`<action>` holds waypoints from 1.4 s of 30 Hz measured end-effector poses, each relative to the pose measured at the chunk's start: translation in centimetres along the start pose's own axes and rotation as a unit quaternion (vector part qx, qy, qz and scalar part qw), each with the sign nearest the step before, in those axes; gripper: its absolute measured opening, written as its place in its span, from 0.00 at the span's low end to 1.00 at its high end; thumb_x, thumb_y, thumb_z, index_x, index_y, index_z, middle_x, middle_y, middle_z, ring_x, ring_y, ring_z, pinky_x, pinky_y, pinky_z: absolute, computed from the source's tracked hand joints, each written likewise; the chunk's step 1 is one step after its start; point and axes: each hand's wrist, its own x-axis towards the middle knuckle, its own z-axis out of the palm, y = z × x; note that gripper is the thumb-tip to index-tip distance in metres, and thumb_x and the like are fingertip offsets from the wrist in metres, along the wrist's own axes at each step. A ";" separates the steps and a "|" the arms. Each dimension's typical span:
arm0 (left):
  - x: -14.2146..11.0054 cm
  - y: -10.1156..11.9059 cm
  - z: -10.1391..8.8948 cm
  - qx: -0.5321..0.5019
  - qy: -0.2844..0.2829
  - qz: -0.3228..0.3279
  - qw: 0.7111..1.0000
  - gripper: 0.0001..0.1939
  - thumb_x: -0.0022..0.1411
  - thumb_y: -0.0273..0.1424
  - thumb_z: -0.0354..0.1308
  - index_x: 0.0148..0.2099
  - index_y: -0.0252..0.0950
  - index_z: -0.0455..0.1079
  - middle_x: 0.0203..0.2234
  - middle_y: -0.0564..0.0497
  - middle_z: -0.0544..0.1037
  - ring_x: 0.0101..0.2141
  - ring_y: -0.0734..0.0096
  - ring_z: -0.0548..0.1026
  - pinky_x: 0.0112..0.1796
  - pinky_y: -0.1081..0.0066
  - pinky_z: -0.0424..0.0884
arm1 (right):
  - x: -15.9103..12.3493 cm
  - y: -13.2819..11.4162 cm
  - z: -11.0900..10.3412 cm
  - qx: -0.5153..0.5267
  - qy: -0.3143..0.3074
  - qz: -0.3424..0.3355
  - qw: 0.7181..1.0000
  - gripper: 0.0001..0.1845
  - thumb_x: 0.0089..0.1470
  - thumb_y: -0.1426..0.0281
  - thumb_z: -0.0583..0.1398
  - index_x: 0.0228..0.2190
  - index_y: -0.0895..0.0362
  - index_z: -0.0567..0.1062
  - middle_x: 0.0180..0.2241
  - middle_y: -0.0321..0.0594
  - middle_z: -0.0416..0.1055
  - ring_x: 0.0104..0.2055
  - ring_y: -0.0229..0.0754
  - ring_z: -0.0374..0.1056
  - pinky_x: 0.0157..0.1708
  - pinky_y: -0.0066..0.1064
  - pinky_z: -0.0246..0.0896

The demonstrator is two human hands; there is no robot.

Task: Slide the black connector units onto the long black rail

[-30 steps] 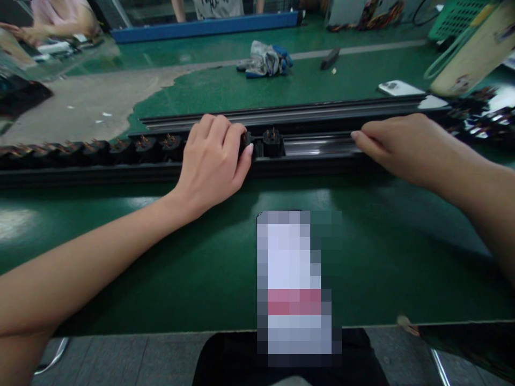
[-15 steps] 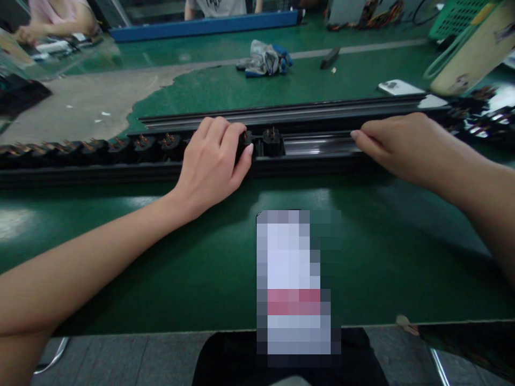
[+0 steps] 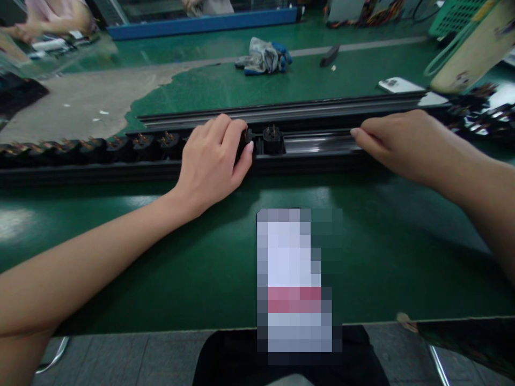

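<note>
My left hand [image 3: 213, 161] is curled over the end of a long dark rail [image 3: 281, 113], its fingers closed around a black socket [image 3: 244, 143] with brass pins. The next socket [image 3: 272, 140] stands just beside it, with its pins pointing up. To the left, a row of matching sockets [image 3: 142, 147] sits close together in the rail's channel. To the right, the channel shows a bare, shiny stretch [image 3: 317, 143]. My right hand [image 3: 402, 145] isn't gripping anything: its fingertips rest on the rail at the far end of that stretch.

The rail lies across a green bench mat [image 3: 362, 241], which is worn through to grey in a large patch [image 3: 80, 102] beyond it. A pixelated object [image 3: 293, 279] lies on the mat between my arms. Farther out are a crumpled work glove [image 3: 263, 57] and a white phone [image 3: 400, 84]. A green plastic crate [image 3: 456, 13] sits at the top right. At the top left, a co-worker's pink sleeve [image 3: 52, 13] shows. Grey floor tiles [image 3: 100, 359] show below the bench edge.
</note>
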 end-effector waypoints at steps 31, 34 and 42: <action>0.1 0.3 0.3 0.000 0.002 -0.022 1.000 0.22 0.78 0.44 0.41 0.62 0.42 0.69 0.51 0.44 0.79 0.52 0.49 0.75 0.59 0.42 0.62 | 0.0 -0.1 0.0 0.013 0.001 0.009 1.000 0.16 0.68 0.60 0.47 0.28 0.51 0.58 0.24 0.38 0.55 0.26 0.42 0.48 0.33 0.36 0.44; 0.0 0.3 0.2 -0.003 -0.001 -0.026 1.000 0.23 0.78 0.44 0.42 0.62 0.42 0.70 0.51 0.43 0.79 0.51 0.47 0.76 0.59 0.40 0.62 | 0.0 -0.1 0.0 0.013 0.002 0.006 1.000 0.16 0.68 0.60 0.46 0.28 0.52 0.59 0.25 0.38 0.56 0.26 0.42 0.49 0.33 0.36 0.45; 0.0 0.4 0.1 -0.015 0.001 -0.016 1.000 0.23 0.77 0.42 0.43 0.64 0.43 0.69 0.53 0.41 0.78 0.54 0.42 0.75 0.59 0.39 0.63 | 0.0 0.0 -0.2 0.013 -0.010 0.005 1.000 0.16 0.68 0.60 0.47 0.29 0.52 0.62 0.25 0.40 0.60 0.27 0.44 0.54 0.33 0.37 0.47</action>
